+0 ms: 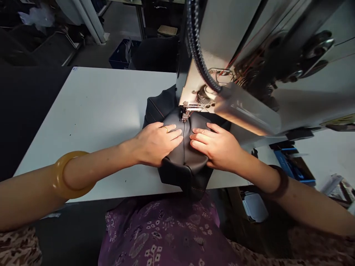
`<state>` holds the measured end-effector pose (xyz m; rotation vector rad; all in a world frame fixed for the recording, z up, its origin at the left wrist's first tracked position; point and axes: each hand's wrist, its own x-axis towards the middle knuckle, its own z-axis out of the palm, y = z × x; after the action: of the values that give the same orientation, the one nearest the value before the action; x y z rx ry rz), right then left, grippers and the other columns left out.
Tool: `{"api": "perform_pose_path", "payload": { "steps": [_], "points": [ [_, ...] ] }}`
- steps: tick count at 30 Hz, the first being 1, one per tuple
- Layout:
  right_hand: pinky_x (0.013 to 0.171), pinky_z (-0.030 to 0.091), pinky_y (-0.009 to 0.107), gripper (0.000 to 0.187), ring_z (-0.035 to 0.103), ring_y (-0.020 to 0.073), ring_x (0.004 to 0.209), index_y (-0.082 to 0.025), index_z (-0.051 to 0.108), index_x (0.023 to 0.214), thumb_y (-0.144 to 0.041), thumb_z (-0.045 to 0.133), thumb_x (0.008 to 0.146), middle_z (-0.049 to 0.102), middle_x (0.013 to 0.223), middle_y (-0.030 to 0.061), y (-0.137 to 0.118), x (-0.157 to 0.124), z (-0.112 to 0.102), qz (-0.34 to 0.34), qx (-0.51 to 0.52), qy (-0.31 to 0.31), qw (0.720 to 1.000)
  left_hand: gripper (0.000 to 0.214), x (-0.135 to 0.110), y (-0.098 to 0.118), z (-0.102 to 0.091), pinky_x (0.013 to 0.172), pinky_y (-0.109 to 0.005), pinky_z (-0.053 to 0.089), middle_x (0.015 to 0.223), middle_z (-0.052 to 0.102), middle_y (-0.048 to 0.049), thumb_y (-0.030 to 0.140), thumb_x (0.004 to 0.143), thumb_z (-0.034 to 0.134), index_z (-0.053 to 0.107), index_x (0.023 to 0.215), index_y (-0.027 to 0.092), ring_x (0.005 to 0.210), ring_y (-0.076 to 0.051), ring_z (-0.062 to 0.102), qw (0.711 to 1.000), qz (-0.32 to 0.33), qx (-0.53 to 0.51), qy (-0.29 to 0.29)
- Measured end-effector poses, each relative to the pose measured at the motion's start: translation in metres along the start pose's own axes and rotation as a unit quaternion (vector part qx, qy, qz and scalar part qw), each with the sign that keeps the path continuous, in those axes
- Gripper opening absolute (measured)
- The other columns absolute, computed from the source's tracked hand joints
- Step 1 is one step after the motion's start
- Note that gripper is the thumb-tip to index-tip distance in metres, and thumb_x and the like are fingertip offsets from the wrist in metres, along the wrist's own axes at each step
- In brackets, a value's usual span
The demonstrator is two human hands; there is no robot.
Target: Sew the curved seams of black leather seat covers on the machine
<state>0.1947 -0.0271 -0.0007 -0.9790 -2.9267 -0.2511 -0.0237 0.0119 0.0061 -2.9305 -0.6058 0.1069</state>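
The black leather-like piece [177, 159] lies on the white table [97, 103] beneath both hands, its far part under the presser foot [183, 113], just beyond the fingertips. The left hand [158, 142] and right hand [217, 146] rest on either side of its central seam [184, 147], fingers extended and slightly parted on the surface; whether the thumbs pinch it from beneath, one cannot tell.

The piece looks light and supple, yet firm enough to hold broad folds. Its smooth face would probably slip a little under dry fingertips, and it seems more prone to creasing than to breaking. The best hold is likely flat finger pressure beside the seam, where the hands already lie.

The surface has a soft, dull sheen, bulging between the hands and dropping in angular flaps toward the wearer, where reddish stitching [198, 190] shows. Beyond the right hand stands the hard, pale sewing machine [213, 33] with its braided hose [198, 51]; nearer than the grip is purple floral cloth [172, 229]
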Motion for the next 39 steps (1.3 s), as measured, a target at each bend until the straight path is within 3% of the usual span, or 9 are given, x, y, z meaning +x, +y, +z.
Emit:
{"api": "perform_pose_path", "payload": {
  "steps": [5, 10, 18, 24, 27, 30, 34, 37, 39],
  "points": [
    [0.083, 0.043, 0.036, 0.025, 0.058, 0.0252, 0.099, -0.014, 0.062, 0.09, -0.014, 0.053, 0.067, 0.066, 0.101, 0.0107, 0.013, 0.006, -0.001, -0.003, 0.013, -0.021, 1.0, 0.036, 0.003, -0.007, -0.002, 0.075, -0.033, 0.047, 0.111, 0.066, -0.0056, 0.03, 0.076, 0.047, 0.062, 0.106, 0.017, 0.103, -0.023, 0.059, 1.0, -0.021, 0.002, -0.008],
    [0.08, 0.045, 0.037, 0.024, 0.059, 0.0253, 0.096, -0.018, 0.063, 0.089, -0.013, 0.047, 0.072, 0.065, 0.103, 0.0094, 0.03, 0.015, 0.004, 0.07, 0.034, -0.031, 0.997, 0.034, 0.007, -0.02, 0.004, 0.079, -0.034, 0.048, 0.111, 0.066, -0.0038, 0.032, 0.079, 0.046, 0.063, 0.105, 0.021, 0.102, -0.022, 0.061, 0.998, -0.058, 0.011, 0.015],
    [0.085, 0.046, 0.04, 0.036, 0.057, 0.0249, 0.1, -0.02, 0.06, 0.106, -0.013, 0.045, 0.074, 0.063, 0.107, 0.0091, 0.033, 0.013, 0.011, 0.074, 0.058, -0.006, 0.996, 0.028, 0.002, -0.03, 0.017, 0.078, -0.03, 0.05, 0.102, 0.067, -0.0008, 0.027, 0.079, 0.045, 0.068, 0.095, 0.024, 0.091, -0.017, 0.063, 0.997, -0.031, 0.0, 0.076],
    [0.083, 0.047, 0.037, 0.035, 0.057, 0.0232, 0.089, -0.015, 0.061, 0.106, -0.014, 0.038, 0.079, 0.063, 0.091, 0.0105, 0.038, 0.023, 0.015, 0.112, 0.073, -0.013, 0.991, 0.032, 0.008, -0.042, 0.018, 0.076, -0.029, 0.049, 0.1, 0.068, -0.0007, 0.024, 0.073, 0.05, 0.068, 0.099, 0.024, 0.081, -0.017, 0.063, 0.995, -0.044, -0.033, 0.085],
    [0.084, 0.047, 0.036, 0.038, 0.057, 0.0231, 0.094, -0.013, 0.057, 0.112, -0.013, 0.037, 0.08, 0.063, 0.103, 0.0119, 0.041, 0.008, 0.016, 0.15, 0.079, 0.021, 0.985, 0.039, 0.004, -0.043, 0.014, 0.079, -0.029, 0.049, 0.101, 0.068, -0.0009, 0.021, 0.07, 0.05, 0.066, 0.105, 0.022, 0.087, -0.018, 0.064, 0.991, -0.078, -0.076, 0.081],
    [0.09, 0.044, 0.037, 0.049, 0.052, 0.0244, 0.111, -0.012, 0.049, 0.123, -0.01, 0.042, 0.074, 0.056, 0.122, 0.0128, 0.033, -0.024, 0.013, 0.13, 0.067, 0.07, 0.987, 0.052, -0.006, -0.034, 0.003, 0.082, -0.024, 0.048, 0.112, 0.066, 0.0013, 0.017, 0.07, 0.046, 0.056, 0.121, 0.023, 0.098, -0.016, 0.062, 0.976, -0.107, -0.172, 0.077],
    [0.091, 0.04, 0.038, 0.055, 0.048, 0.0247, 0.116, -0.017, 0.05, 0.121, -0.007, 0.048, 0.067, 0.056, 0.123, 0.0089, 0.01, -0.049, 0.02, 0.024, 0.033, 0.021, 0.999, 0.061, -0.007, -0.012, -0.012, 0.086, -0.025, 0.047, 0.123, 0.061, -0.0017, 0.022, 0.072, 0.05, 0.044, 0.133, 0.022, 0.105, -0.017, 0.06, 0.97, -0.033, -0.229, 0.074],
    [0.079, 0.039, 0.033, 0.023, 0.054, 0.0191, 0.088, -0.018, 0.06, 0.09, -0.008, 0.047, 0.074, 0.065, 0.09, 0.0045, 0.0, -0.046, 0.037, -0.027, -0.012, 0.024, 0.999, 0.045, -0.002, 0.001, -0.009, 0.088, -0.033, 0.047, 0.116, 0.064, -0.0058, 0.024, 0.072, 0.053, 0.059, 0.116, 0.02, 0.107, -0.023, 0.059, 0.988, 0.053, -0.144, 0.031],
    [0.067, 0.037, 0.029, 0.019, 0.049, 0.0155, 0.069, -0.019, 0.056, 0.073, -0.007, 0.043, 0.079, 0.059, 0.071, 0.0019, -0.001, -0.045, 0.046, -0.037, -0.019, 0.047, 0.998, 0.036, -0.003, 0.006, -0.003, 0.089, -0.037, 0.047, 0.113, 0.065, -0.0086, 0.025, 0.072, 0.056, 0.063, 0.106, 0.017, 0.108, -0.027, 0.058, 0.993, 0.089, -0.08, -0.001]
  ]
}}
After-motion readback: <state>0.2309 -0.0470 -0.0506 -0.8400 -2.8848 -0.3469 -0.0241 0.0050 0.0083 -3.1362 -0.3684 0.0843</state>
